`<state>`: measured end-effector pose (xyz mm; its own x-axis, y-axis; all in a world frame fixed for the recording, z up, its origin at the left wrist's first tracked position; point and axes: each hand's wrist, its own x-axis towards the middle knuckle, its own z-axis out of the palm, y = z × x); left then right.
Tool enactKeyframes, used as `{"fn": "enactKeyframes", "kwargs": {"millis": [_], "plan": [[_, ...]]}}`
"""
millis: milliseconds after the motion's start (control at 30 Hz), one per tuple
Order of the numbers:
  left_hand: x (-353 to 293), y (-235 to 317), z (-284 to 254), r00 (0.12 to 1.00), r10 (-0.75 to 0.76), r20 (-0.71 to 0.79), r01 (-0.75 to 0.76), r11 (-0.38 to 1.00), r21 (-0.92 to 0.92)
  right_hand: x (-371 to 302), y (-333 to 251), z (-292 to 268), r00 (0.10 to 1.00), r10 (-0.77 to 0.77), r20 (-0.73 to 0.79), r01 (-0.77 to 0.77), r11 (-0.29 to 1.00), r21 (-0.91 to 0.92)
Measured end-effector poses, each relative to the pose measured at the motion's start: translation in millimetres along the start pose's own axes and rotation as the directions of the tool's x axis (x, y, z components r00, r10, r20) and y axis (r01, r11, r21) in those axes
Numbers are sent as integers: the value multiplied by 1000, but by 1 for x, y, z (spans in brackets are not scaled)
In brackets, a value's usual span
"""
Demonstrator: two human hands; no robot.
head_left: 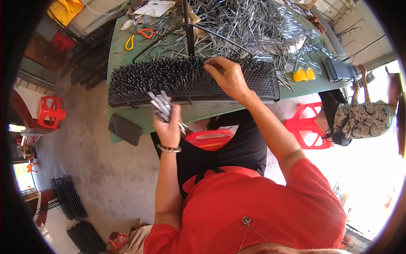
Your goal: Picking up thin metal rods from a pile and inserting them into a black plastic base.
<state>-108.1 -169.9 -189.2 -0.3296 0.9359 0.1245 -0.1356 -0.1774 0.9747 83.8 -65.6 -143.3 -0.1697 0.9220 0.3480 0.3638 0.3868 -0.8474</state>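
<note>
In front of me on the green table lies a long black perforated rack (259, 86). Many thin dark sticks stand upright in its holes, densely at the left and middle; bare holes show at the right. My left hand (168, 125) is closed around a bundle of thin metal sticks (160, 103), just off the rack's front edge. My right hand (230, 78) reaches over the middle of the rack, thumb and fingers pinched together near the standing sticks. Whatever lies between those fingertips is too small to make out. A black metal frame (190, 38) rises behind the rack.
Loose metal sticks (253, 25) heap across the far table. Scissors (137, 38) lie at the left, yellow cups (303, 75) at the right. A dark flat phone-like object (125, 129) rests at the front edge. Right, another person (363, 118) works beside a red stool (308, 125).
</note>
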Motion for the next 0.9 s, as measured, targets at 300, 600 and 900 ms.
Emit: {"fn": "enactKeyframes", "kwargs": {"millis": [300,600,900], "plan": [[27,-87,-49,887,396,-238,-328,902,280,7,2,8,998,-35,61,38,998,-46],[22,-93,-40,942,203,-265,-142,962,233,8,3,15,998,-21,65,21,1000,-3],[27,-82,-44,890,383,-246,-271,881,389,14,2,8,984,-110,143,123,989,-81]]}}
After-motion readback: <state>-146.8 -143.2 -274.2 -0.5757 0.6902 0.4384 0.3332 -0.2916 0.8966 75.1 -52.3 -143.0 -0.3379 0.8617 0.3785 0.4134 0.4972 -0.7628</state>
